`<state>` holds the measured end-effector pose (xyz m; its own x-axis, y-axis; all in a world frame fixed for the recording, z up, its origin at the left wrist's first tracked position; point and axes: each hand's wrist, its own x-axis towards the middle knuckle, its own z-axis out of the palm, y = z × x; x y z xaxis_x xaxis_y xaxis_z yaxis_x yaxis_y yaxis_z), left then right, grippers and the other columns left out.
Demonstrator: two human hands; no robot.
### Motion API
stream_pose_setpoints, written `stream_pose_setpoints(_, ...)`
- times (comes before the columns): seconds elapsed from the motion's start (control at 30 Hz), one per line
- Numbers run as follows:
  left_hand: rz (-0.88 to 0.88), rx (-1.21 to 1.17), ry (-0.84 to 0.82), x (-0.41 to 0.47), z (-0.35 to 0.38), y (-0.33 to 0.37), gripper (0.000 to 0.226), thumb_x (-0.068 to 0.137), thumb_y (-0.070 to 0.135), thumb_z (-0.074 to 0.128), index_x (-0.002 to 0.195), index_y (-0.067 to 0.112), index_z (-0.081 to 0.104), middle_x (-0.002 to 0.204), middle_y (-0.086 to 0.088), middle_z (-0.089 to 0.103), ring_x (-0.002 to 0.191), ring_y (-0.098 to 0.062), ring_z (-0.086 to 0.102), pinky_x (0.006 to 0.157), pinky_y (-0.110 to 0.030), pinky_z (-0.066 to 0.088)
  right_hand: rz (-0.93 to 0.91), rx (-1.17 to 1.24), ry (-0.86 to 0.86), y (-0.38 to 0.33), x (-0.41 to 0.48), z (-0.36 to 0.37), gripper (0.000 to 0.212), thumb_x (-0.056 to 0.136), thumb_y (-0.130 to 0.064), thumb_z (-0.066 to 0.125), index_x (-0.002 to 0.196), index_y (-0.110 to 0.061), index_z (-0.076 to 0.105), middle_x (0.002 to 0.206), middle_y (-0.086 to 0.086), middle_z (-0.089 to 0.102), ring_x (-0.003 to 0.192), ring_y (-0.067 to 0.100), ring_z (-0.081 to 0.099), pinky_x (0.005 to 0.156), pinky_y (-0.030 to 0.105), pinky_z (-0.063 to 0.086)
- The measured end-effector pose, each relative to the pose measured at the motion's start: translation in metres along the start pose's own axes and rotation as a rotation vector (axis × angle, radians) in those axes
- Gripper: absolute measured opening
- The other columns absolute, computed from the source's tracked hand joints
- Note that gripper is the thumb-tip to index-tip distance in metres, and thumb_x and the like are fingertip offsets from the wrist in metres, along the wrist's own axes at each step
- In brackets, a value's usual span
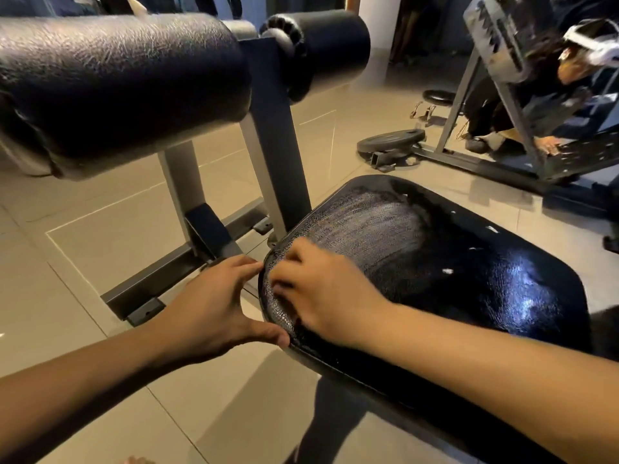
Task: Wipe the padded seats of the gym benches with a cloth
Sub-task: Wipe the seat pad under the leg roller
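Head view, one entry. Padded seat [469,296]: black, glossy, cracked grain, rounded corners, lying across the lower right of the picture, with a dull grey streaked patch on its left half and a few small white flecks on the right half. My left hand [214,303]: off the seat's left corner, spread wide, fingertips touching the far side of that corner and the thumb touching the near rim, palm over the floor beside the pad. My right hand [321,293]: resting on top of the seat at the same left corner, just beside the left hand, with the grey patch directly beyond its knuckles. Its fingers are curled downward and motion-blurred, and I cannot tell whether they grip anything; no cloth can be made out under them. Large roller pad [117,85]: black, wrinkled cover, upper left, well above the hands. Second roller pad [328,45]: smaller, upper centre. Grey metal upright [274,145]: stands between the two rollers, foot beside the seat's far left edge. Weight plate [390,142]: flat on the tiled floor [83,262], beyond the seat. Mirror [569,78]: upper right, showing a crouched person at a bench.
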<state>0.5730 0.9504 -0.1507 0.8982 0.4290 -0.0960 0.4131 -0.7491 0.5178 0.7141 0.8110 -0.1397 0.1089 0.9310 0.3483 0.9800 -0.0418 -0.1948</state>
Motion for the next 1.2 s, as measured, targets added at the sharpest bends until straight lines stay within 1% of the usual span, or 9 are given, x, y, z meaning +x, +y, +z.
stream_pose_setpoints(0.1,-0.001,0.017,-0.002,0.001,0.000,-0.001,0.134,0.035,0.101,0.059,0.152,0.038,0.041,0.146,0.017,0.047,0.132,-0.010,0.048,0.110,-0.042,0.048,-0.077,-0.053,-0.012,0.017,-0.009,-0.003,0.017,0.097,-0.027,0.062,0.111,-0.018,0.066,0.101,0.009,0.053,0.076,0.030,0.059,0.059,0.036,0.048)
stream_pose_setpoints(0.27,-0.005,-0.007,0.003,-0.001,0.001,0.002,0.137,0.034,0.099,0.063,0.154,0.037,0.040,0.148,0.016,0.046,0.133,-0.011,0.048,0.111,-0.043,0.047,0.562,-0.304,0.106,0.146,-0.007,-0.037,0.023,0.101,-0.030,0.055,0.117,-0.018,0.067,0.109,0.012,0.054,0.095,0.040,0.061,0.081,0.044,0.053)
stream_pose_setpoints(0.33,-0.001,-0.009,0.003,-0.002,0.000,0.003,0.131,0.039,0.093,0.071,0.153,0.037,0.040,0.148,0.016,0.046,0.133,-0.010,0.047,0.112,-0.040,0.047,0.623,-0.357,0.127,0.144,-0.008,-0.037,0.023,0.101,-0.029,0.053,0.116,-0.017,0.066,0.109,0.012,0.053,0.093,0.038,0.060,0.080,0.044,0.053)
stream_pose_setpoints(0.53,0.021,0.019,0.006,-0.002,-0.001,0.005,0.120,0.044,0.090,0.070,0.150,0.039,0.043,0.144,0.019,0.047,0.129,-0.007,0.048,0.108,-0.034,0.047,0.069,-0.039,-0.015,0.008,0.002,-0.007,0.019,0.099,-0.029,0.059,0.115,-0.020,0.065,0.104,0.005,0.050,0.085,0.027,0.058,0.070,0.037,0.049)
stream_pose_setpoints(0.63,0.011,0.027,0.004,0.000,-0.001,0.006,0.118,0.046,0.085,0.072,0.150,0.038,0.043,0.144,0.018,0.047,0.129,-0.008,0.048,0.108,-0.035,0.048,-0.084,-0.013,-0.020,0.012,-0.008,-0.003,0.018,0.098,-0.026,0.062,0.114,-0.019,0.066,0.102,0.008,0.052,0.077,0.029,0.059,0.061,0.037,0.049)
stream_pose_setpoints(0.87,0.001,0.000,0.013,-0.001,0.000,0.002,0.132,0.039,0.091,0.070,0.154,0.034,0.040,0.149,0.016,0.045,0.135,-0.012,0.047,0.112,-0.042,0.046,0.673,-0.355,0.120,0.158,-0.004,-0.040,0.024,0.101,-0.032,0.053,0.117,-0.018,0.065,0.109,0.013,0.054,0.097,0.040,0.059,0.086,0.046,0.053)
stream_pose_setpoints(0.97,0.005,-0.003,0.015,-0.001,-0.002,0.003,0.134,0.037,0.092,0.070,0.154,0.035,0.040,0.149,0.016,0.045,0.134,-0.011,0.047,0.113,-0.042,0.046,0.522,-0.288,0.110,0.102,0.010,-0.024,0.024,0.101,-0.031,0.051,0.116,-0.018,0.063,0.111,0.012,0.054,0.095,0.035,0.061,0.082,0.042,0.053)
stream_pose_setpoints(1.13,0.009,0.014,0.012,0.000,-0.001,0.003,0.118,0.044,0.086,0.071,0.149,0.039,0.044,0.144,0.017,0.046,0.130,-0.009,0.048,0.108,-0.036,0.048,-0.066,-0.025,-0.031,-0.004,0.005,-0.001,0.020,0.098,-0.026,0.062,0.115,-0.016,0.065,0.104,0.010,0.053,0.078,0.028,0.057,0.061,0.036,0.047)
stream_pose_setpoints(1.2,0.011,0.021,0.006,0.002,-0.001,0.002,0.121,0.043,0.087,0.071,0.150,0.038,0.043,0.144,0.016,0.047,0.129,-0.010,0.048,0.108,-0.037,0.048,-0.066,-0.059,-0.025,0.014,-0.001,-0.004,0.019,0.098,-0.025,0.062,0.114,-0.016,0.066,0.103,0.010,0.053,0.077,0.031,0.059,0.060,0.039,0.049)
